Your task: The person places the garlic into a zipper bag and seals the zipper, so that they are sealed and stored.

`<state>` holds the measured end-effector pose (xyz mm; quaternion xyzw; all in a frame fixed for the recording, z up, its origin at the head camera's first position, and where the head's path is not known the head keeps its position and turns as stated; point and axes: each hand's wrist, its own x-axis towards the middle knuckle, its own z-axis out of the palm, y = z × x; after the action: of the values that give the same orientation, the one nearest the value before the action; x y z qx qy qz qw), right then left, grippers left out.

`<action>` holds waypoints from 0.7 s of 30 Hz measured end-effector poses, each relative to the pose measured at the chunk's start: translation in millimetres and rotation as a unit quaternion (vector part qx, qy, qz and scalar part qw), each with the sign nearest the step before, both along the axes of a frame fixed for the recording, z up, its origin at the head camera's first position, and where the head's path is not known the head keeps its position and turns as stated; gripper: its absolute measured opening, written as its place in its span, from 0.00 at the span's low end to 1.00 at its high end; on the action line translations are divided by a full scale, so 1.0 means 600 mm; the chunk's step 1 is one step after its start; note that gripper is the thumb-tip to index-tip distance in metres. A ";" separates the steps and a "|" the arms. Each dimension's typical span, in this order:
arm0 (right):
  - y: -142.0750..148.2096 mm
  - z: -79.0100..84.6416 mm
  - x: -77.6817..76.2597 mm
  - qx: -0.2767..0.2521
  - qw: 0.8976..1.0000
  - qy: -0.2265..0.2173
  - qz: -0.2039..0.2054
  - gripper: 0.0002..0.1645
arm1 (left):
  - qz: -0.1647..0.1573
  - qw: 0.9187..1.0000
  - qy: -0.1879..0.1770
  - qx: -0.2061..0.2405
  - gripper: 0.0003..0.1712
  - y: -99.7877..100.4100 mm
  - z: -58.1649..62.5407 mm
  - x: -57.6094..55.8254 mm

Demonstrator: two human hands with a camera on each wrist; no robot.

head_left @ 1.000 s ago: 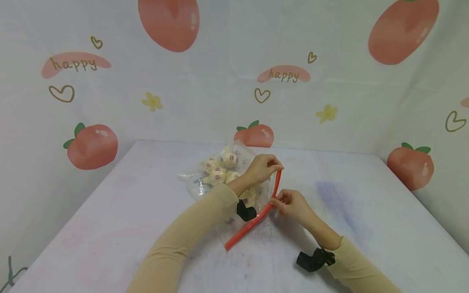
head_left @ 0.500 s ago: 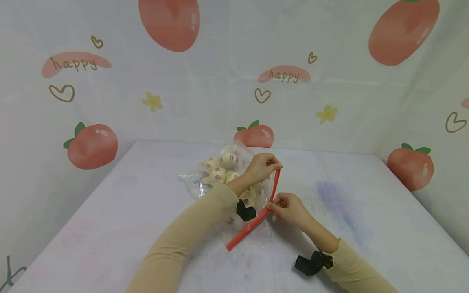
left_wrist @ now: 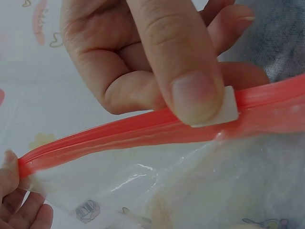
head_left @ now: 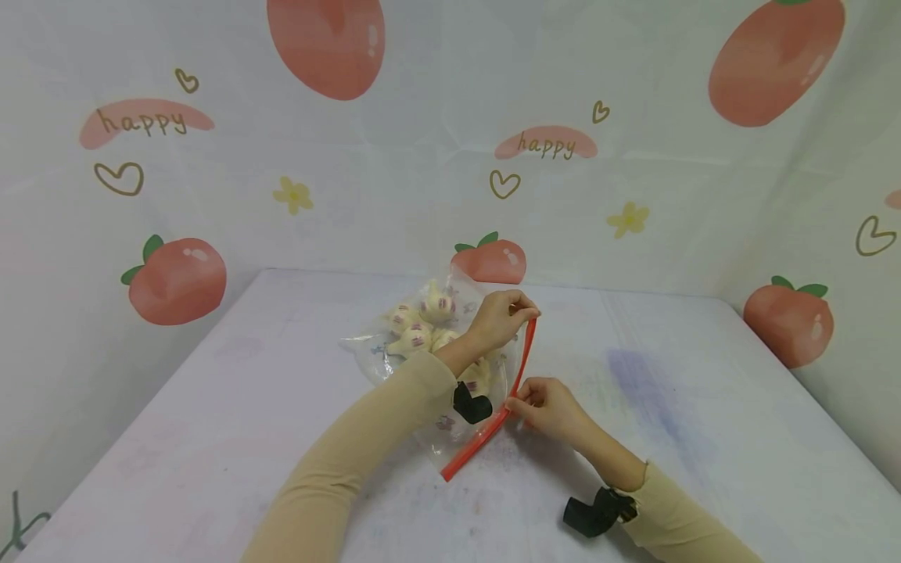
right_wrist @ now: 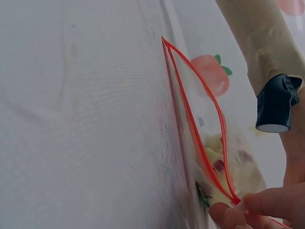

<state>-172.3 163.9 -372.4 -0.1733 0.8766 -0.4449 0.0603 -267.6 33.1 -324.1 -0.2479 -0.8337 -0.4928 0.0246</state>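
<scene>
A clear slider bag (head_left: 373,356) with a red zip strip (head_left: 473,450) lies at mid-table. Inside it are several cream garlic bulbs (head_left: 415,338) with purple marks. My left hand (head_left: 498,319) pinches the far end of the strip between thumb and fingertips. Partway along the strip, my right hand (head_left: 552,407) pinches the white slider (left_wrist: 231,107) between thumb and forefinger. In the right wrist view, two red edges (head_left: 450,469) stand apart between slider and near corner. Toward my left hand (left_wrist: 12,191), they run together. My left forearm hides some of the bag.
The bag lies on a white cloth-covered table (head_left: 281,485) with a faint blue-purple stain (head_left: 647,399). A white curtain (head_left: 394,180) printed with fruit and "happy" hangs behind and at both sides. Each wrist wears a black camera mount (head_left: 594,512).
My right hand has slid the slider along the strip, nearer and to the left. My left hand has shifted slightly up and left, keeping its pinch. The near corner has moved slightly right.
</scene>
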 end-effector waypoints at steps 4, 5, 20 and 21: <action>-0.003 -0.001 0.003 -0.004 1.000 0.001 0.013 0.12 | 0.001 1.000 -0.004 0.004 0.08 0.000 0.000 0.000; -0.004 -0.001 0.004 -0.005 1.000 0.001 0.015 0.12 | 0.001 1.000 -0.004 0.005 0.08 0.000 0.000 -0.001; -0.012 -0.002 0.007 -0.015 0.999 -0.009 0.041 0.12 | 0.004 1.000 0.019 0.017 0.08 -0.002 0.002 -0.002; -0.012 -0.002 0.008 -0.016 0.999 -0.010 0.043 0.12 | 0.005 1.000 0.020 0.016 0.08 -0.003 0.002 -0.002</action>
<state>-167.7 156.7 -373.5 -0.2071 0.8606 -0.4575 0.0849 -269.1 31.5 -322.9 -0.2530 -0.8261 -0.5013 0.0475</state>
